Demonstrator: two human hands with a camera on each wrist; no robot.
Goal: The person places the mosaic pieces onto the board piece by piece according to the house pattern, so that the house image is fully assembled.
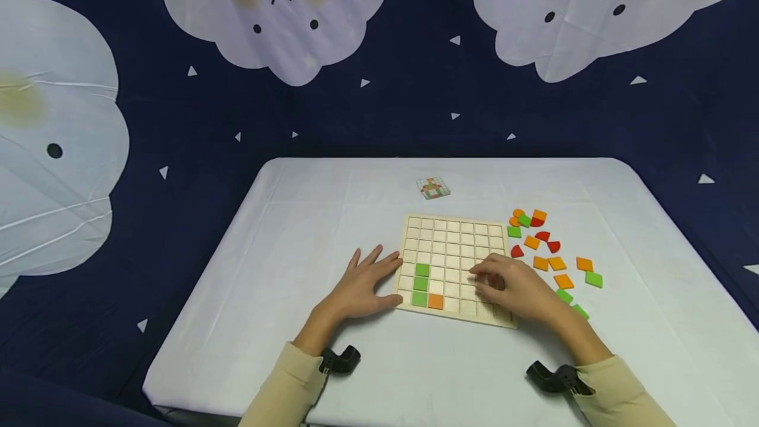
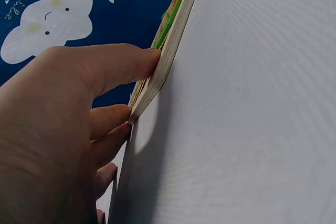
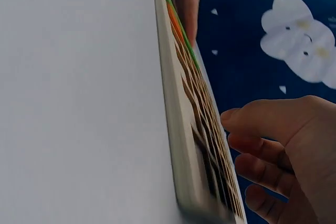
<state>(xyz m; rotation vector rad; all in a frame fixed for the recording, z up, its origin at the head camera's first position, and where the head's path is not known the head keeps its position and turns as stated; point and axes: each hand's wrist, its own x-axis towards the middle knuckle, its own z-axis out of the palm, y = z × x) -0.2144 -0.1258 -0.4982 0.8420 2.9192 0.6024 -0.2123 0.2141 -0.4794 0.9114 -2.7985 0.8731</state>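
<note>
Board (image 1: 453, 261), gridded pale wood, with thin raised ridges. Wide cloth margins left of and in front of it; loose tiles (image 1: 557, 263) crowd its right side. Left hand (image 1: 358, 288): fingers spread, unclenched, touching board's left edge, thumb at near-left corner. Right hand (image 1: 522, 287): fingers bent above board's right half; cannot tell whether a tile is pinched. White tablecloth (image 1: 296, 236) underneath; navy cloud-print backdrop (image 1: 409, 130) beyond board. Three green squares (image 1: 421, 284) stand in a column in board's near-left cells, one orange square (image 1: 435, 301) beside the nearest. Loose tiles: flat squares, red quarter-rounds. Picture card (image 1: 433, 188) beyond board's far edge.
</note>
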